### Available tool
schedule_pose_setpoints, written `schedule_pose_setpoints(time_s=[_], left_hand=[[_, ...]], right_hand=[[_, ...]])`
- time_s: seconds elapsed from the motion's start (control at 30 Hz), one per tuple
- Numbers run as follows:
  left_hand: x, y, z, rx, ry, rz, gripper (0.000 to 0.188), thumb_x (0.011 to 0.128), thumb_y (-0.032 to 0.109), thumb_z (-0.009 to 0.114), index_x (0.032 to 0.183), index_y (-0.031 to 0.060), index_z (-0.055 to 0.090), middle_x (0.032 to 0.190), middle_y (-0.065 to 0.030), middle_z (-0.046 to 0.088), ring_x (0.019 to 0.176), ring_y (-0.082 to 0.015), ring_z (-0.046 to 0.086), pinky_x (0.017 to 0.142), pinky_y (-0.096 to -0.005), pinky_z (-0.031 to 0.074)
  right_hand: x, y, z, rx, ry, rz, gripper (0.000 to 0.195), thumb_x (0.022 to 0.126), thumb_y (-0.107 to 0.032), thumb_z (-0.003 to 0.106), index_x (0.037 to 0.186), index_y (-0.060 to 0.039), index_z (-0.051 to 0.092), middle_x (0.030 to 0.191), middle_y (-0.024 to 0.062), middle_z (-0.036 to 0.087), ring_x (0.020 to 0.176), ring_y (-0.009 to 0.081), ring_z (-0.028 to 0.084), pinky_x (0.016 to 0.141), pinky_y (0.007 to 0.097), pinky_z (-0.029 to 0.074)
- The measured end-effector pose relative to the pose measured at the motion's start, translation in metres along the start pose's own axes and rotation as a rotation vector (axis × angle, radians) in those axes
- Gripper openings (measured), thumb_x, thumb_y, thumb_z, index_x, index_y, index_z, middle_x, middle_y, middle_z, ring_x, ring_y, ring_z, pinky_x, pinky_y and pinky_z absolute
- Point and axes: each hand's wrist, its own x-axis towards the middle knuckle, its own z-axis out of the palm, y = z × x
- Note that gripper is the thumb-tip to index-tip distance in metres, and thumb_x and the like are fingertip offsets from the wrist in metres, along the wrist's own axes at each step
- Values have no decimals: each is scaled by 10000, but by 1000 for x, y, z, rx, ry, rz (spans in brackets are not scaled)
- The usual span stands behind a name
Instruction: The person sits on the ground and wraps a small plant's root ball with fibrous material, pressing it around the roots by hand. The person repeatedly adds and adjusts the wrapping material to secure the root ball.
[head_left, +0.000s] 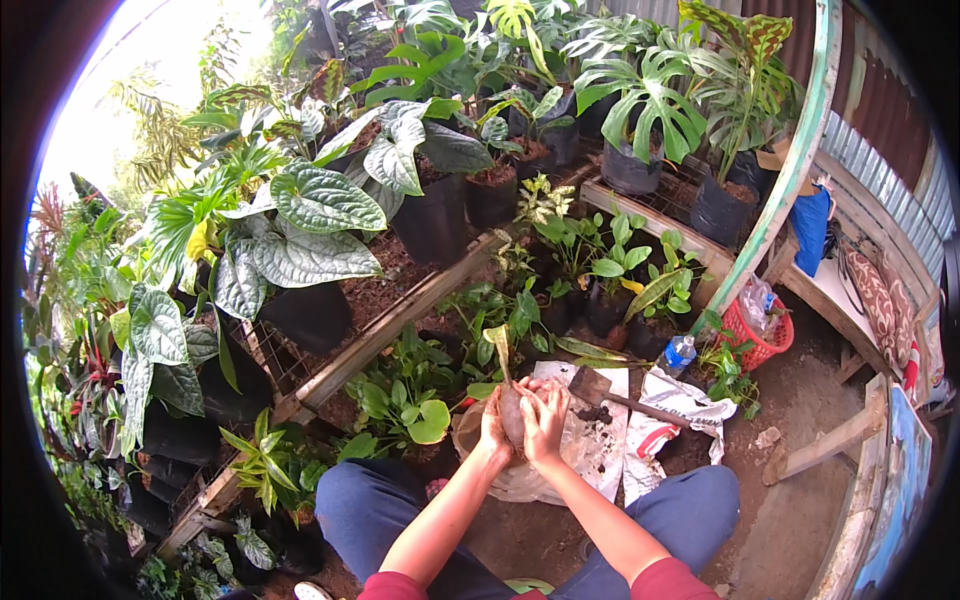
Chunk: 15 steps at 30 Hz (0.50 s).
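Between my left hand (493, 426) and my right hand (545, 420) I hold a rounded greyish-brown root ball (512, 416). A single stem with a pale yellow-green leaf (496, 339) stands up from its top. Both palms press against its sides, and my fingers wrap partly around it. Beneath my hands lies a crumpled translucent plastic bag (529, 484), partly over a flattened white sack (613, 450). A trowel (590, 385) with a long dark handle lies to the right, across the sacking. Dark soil clumps (595, 414) are scattered near it.
A water bottle (677, 354) and a red plastic basket (761, 330) stand at the right. Small leafy plants (405, 409) crowd the ground ahead. Wooden-edged mesh benches (397, 326) hold potted plants, with a green-painted post (787, 180) and a wooden bench (832, 292) at right.
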Motion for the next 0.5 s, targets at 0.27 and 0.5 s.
schedule_pose_setpoints(time_s=[0.27,0.5], left_hand=[[7,16,-21,-123,47,31,388,864,392,485,1055,64,567,983,-90,611,895,-243,581,840,-361,468],[10,41,1,-99,47,129,290,819,364,571,903,86,581,802,-58,600,789,-239,582,752,-374,491]], right_hand=[[6,6,8,394,-132,81,400,912,-298,449,1246,-85,507,1318,119,341,1224,267,262,1040,395,209],[-8,92,26,500,-175,482,201,846,-121,549,1026,-34,565,1032,90,592,973,219,551,841,324,430]])
